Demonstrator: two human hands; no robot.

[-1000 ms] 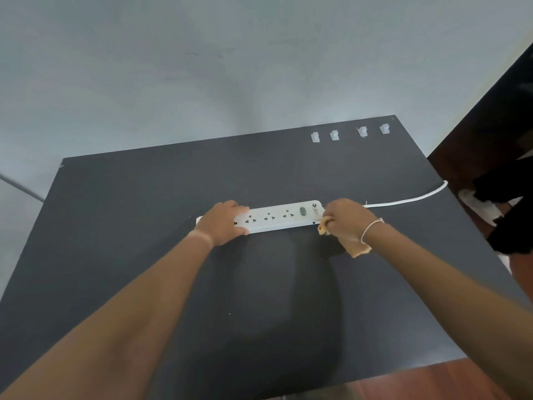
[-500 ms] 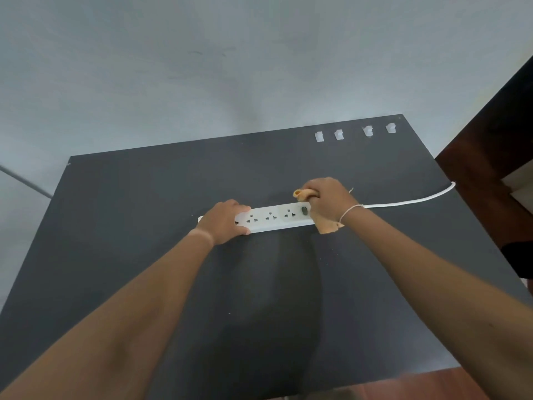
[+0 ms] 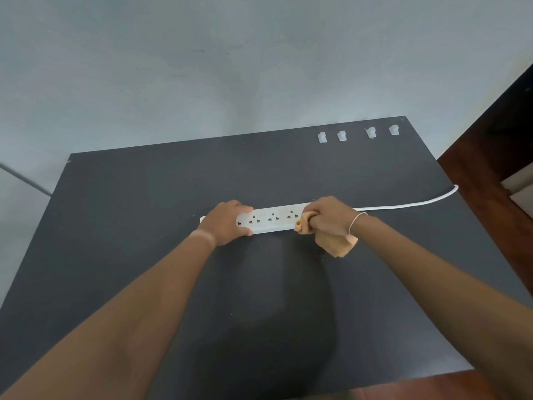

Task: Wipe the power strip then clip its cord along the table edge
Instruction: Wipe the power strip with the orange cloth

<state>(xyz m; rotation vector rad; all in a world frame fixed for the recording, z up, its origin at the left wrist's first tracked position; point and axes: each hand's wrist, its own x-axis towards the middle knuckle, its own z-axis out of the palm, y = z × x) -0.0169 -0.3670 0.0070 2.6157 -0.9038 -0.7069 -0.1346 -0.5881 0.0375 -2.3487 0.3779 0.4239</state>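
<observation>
The strip (image 3: 271, 219) lies at the middle of the frame, its long axis running left to right. The left hand (image 3: 226, 223) presses flat on its left end. The right hand (image 3: 327, 216), closed around a cloth (image 3: 334, 243), sits on the right end, so the unwiped sockets lie to its left.

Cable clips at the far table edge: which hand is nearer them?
Right. The right hand, gripping the cloth, lies almost below the cable clips; the left hand presses the power strip further left.
</observation>
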